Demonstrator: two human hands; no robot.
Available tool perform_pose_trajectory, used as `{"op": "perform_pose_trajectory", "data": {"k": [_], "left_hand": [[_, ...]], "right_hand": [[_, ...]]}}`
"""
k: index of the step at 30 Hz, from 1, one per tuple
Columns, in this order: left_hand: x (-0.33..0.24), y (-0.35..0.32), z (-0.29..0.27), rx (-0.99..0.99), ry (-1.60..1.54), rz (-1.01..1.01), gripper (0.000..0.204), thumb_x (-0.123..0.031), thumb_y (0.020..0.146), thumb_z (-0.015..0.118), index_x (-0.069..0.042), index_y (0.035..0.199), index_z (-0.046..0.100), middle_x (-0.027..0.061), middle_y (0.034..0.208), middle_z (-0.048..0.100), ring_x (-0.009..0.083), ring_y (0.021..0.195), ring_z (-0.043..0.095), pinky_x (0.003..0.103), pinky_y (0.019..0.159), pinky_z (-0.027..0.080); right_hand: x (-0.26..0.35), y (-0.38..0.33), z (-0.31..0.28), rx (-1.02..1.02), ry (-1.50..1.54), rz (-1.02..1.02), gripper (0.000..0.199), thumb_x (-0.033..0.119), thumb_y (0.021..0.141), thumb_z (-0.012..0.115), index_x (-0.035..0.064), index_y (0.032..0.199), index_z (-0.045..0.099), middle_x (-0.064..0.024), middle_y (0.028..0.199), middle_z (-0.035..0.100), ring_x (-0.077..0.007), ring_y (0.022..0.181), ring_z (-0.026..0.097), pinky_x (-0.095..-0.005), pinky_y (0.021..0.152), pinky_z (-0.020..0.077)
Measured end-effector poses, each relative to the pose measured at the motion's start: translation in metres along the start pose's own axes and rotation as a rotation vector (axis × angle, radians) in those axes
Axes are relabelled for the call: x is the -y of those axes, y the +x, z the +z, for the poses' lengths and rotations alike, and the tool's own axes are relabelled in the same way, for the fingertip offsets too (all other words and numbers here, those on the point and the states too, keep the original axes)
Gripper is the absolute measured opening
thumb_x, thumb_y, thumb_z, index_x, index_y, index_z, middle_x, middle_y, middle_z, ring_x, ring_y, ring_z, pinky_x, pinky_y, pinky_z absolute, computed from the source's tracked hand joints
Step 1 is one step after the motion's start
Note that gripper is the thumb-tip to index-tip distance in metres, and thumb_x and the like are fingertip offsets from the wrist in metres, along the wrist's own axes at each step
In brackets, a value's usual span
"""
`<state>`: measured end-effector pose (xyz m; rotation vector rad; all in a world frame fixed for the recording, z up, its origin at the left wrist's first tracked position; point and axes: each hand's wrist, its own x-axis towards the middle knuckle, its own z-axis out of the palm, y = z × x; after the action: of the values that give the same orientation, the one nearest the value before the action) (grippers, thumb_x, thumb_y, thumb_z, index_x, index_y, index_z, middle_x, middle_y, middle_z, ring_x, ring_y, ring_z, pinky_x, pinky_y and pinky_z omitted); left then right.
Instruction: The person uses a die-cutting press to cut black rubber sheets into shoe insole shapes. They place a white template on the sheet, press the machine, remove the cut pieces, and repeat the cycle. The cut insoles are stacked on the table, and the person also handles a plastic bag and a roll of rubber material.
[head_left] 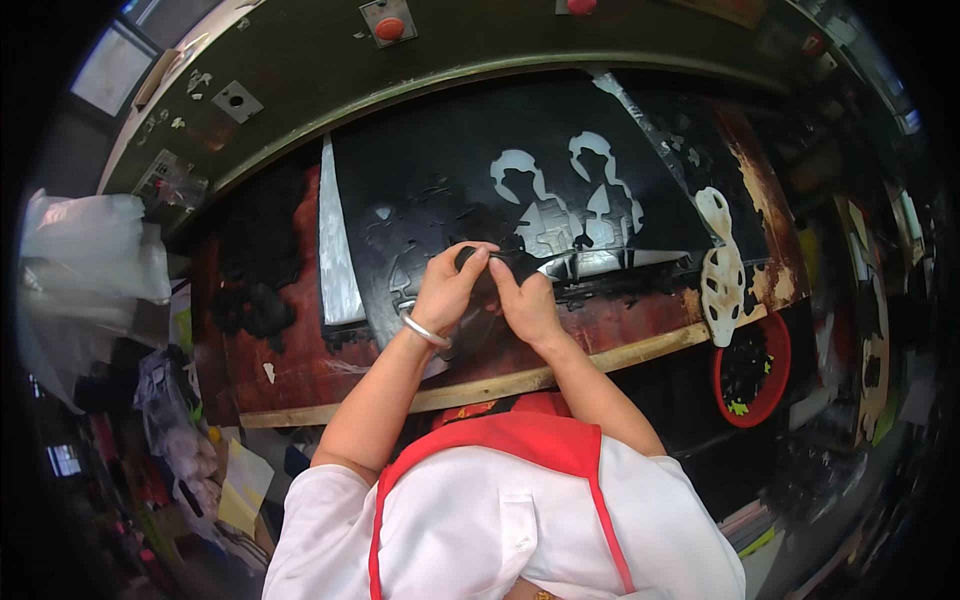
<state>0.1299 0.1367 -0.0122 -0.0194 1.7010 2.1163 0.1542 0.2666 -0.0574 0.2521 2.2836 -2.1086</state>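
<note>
Two red buttons [390, 29] overlook a black sheet [430, 150] on a table [280, 325].

A green machine [310, 60] and cut black sheet [430, 140] show a workshop.

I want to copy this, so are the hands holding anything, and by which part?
The left hand and right hand pinch a black piece, seemingly by its edge. I can't tell whether it's loose from the black sheet.
</note>
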Motion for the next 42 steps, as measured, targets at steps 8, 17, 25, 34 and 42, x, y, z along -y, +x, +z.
{"op": "perform_pose_trajectory", "data": {"k": [8, 17, 25, 34, 42], "left_hand": [[-0.048, 0.048, -0.052, -0.416, -0.339, 0.352, 0.021, -0.022, 0.095, 0.061, -0.001, 0.095, 0.064, 0.0060, 0.084, 0.064, 0.0138, 0.068, 0.060, 0.027, 0.061, 0.052], [-0.278, 0.030, -0.155, -0.572, -0.004, 0.767, 0.028, -0.024, 0.094, 0.063, 0.003, 0.103, 0.062, 0.0080, 0.089, 0.065, 0.0130, 0.069, 0.061, 0.025, 0.061, 0.053], [-0.190, -0.024, -0.101, -0.327, 0.806, 0.849, 0.019, -0.021, 0.095, 0.060, -0.004, 0.101, 0.067, 0.0018, 0.096, 0.065, 0.0095, 0.076, 0.058, 0.024, 0.069, 0.047], [0.037, -0.092, -0.048, -0.079, 1.062, 0.528, 0.026, -0.015, 0.078, 0.073, -0.006, 0.101, 0.063, 0.0167, 0.104, 0.051, 0.0332, 0.091, 0.055, 0.041, 0.080, 0.046], [-0.005, -0.064, -0.095, -0.307, 1.466, 0.727, 0.018, -0.010, 0.094, 0.055, -0.004, 0.110, 0.060, 0.0085, 0.105, 0.064, 0.0219, 0.095, 0.062, 0.033, 0.086, 0.048]], "right_hand": [[-0.025, -0.019, -0.016, -0.044, -0.208, -0.136, 0.049, 0.025, 0.100, 0.046, -0.0047, 0.068, 0.068, -0.0087, 0.061, 0.068, -0.0170, 0.056, 0.065, -0.0309, 0.060, 0.0517], [-0.055, -0.027, -0.022, -0.135, 0.365, 0.095, 0.034, 0.024, 0.101, 0.050, -0.0078, 0.098, 0.063, -0.0108, 0.083, 0.068, -0.0203, 0.066, 0.069, -0.0291, 0.055, 0.0533], [-0.040, -0.069, -0.025, 0.264, 0.958, 0.570, 0.043, 0.022, 0.091, 0.064, 0.0024, 0.127, 0.051, -0.0100, 0.108, 0.065, -0.0207, 0.101, 0.060, -0.0392, 0.088, 0.0484], [-0.034, -0.087, 0.019, 0.399, 1.026, 0.648, 0.023, 0.019, 0.094, 0.062, 0.0074, 0.114, 0.062, -0.0034, 0.108, 0.065, -0.0148, 0.099, 0.060, -0.0330, 0.081, 0.0462], [-0.049, -0.079, 0.039, 0.377, 0.673, 0.230, 0.032, 0.018, 0.102, 0.046, 0.0013, 0.128, 0.052, -0.0094, 0.100, 0.070, -0.0139, 0.090, 0.063, -0.0294, 0.082, 0.0492]]}}
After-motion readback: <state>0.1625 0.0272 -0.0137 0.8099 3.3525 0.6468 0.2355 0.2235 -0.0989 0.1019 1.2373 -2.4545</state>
